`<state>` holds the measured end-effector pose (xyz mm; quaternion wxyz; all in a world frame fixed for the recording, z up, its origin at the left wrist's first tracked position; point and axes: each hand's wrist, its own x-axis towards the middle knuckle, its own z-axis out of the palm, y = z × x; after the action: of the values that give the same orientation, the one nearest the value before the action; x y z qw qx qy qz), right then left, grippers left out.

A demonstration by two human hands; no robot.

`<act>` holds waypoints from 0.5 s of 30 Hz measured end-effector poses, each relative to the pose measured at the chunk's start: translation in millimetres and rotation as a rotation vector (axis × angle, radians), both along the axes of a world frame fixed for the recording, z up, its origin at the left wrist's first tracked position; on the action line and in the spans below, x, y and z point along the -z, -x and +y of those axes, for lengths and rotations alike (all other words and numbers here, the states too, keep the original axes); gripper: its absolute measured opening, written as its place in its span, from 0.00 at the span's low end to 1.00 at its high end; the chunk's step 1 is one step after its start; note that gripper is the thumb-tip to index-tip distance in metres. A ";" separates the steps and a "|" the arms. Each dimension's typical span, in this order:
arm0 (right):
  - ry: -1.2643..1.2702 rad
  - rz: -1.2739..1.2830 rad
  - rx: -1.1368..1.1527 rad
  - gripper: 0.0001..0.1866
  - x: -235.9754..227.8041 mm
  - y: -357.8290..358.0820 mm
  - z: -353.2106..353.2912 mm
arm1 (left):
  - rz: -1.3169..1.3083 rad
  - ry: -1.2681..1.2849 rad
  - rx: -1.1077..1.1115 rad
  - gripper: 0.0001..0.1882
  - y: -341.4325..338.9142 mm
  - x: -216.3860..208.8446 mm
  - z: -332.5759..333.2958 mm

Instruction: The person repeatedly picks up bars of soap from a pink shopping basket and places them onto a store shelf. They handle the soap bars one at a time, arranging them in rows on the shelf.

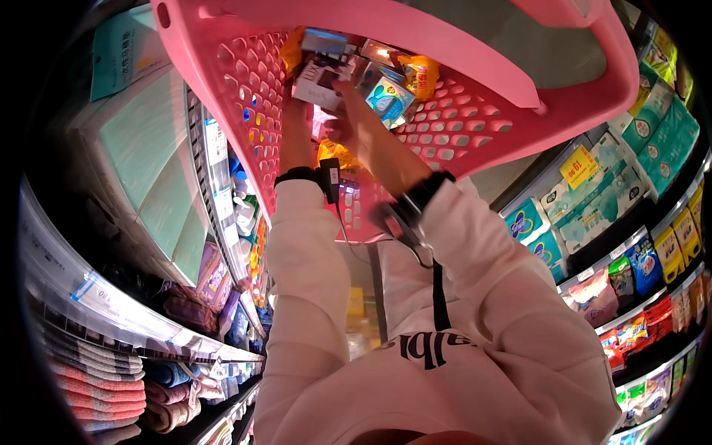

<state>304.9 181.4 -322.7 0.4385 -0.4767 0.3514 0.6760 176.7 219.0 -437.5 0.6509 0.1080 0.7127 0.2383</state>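
Observation:
Both my arms reach into a pink plastic shopping cart (475, 126) with perforated walls. A pale box with dark print (319, 86) is raised over the goods, tilted. My left hand (298, 115) is at its lower left edge and appears to grip it, its fingers mostly hidden by the box. My right hand (343, 111) is against the box's right side, blurred, with some fingers curled below it. Beside them lie a blue-and-white package (389, 100), an orange packet (420, 76) and a blue-topped box (324, 41). Another orange packet (337, 154) lies under my wrists.
Shelves stand close on both sides. Large pale-green packages (148, 156) and folded striped towels (96, 378) fill the left one. On the right are teal-and-white tissue packs (593, 200) and colourful bags (638, 334). A black cable (340, 215) hangs between my wrists.

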 end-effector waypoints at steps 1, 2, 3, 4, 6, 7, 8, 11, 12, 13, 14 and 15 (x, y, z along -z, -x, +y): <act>0.007 0.001 0.030 0.17 -8.2 -3.9 -7.1 | -0.191 -0.049 0.169 0.26 6.8 7.4 4.9; 0.012 0.016 0.040 0.17 -14.3 -4.1 -15.9 | -0.186 -0.067 0.208 0.28 2.0 3.3 9.2; 0.018 0.031 0.050 0.17 -19.8 -4.9 -24.2 | -0.182 -0.085 0.247 0.30 -4.7 0.4 13.8; 0.034 0.055 0.053 0.17 -24.5 -6.8 -32.8 | -0.180 -0.102 0.290 0.31 -9.5 -0.7 18.4; 0.060 0.112 0.044 0.16 -35.0 -10.6 -45.7 | 0.031 -0.176 0.476 0.26 -5.2 11.3 23.4; 0.022 0.127 0.040 0.16 -41.5 -11.9 -49.2 | 0.094 -0.260 0.541 0.24 -6.0 20.9 22.5; -0.013 0.144 0.038 0.17 -49.0 -12.7 -52.5 | 0.156 -0.339 0.607 0.22 -6.4 28.1 23.3; -0.008 0.130 0.025 0.17 -70.2 -16.9 -53.3 | 0.249 -0.312 0.718 0.18 -16.6 38.4 32.4; 0.012 0.115 0.019 0.17 -75.4 -18.4 -54.5 | 0.337 -0.312 0.772 0.18 -20.8 39.1 34.6; 0.027 0.118 -0.061 0.17 -77.5 -22.2 -60.9 | 0.335 -0.311 0.883 0.21 -14.6 43.3 37.2; 0.042 0.119 -0.133 0.17 -76.1 -28.1 -70.1 | 0.425 -0.315 0.936 0.22 -17.4 37.7 38.9; 0.057 0.121 -0.205 0.16 -75.8 -34.2 -78.3 | 0.516 -0.317 0.987 0.23 -20.8 32.3 40.2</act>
<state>339.1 103.1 -246.9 0.3312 -0.4810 0.3457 0.7345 197.5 259.2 -469.8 0.4660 0.5786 0.6690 -0.0237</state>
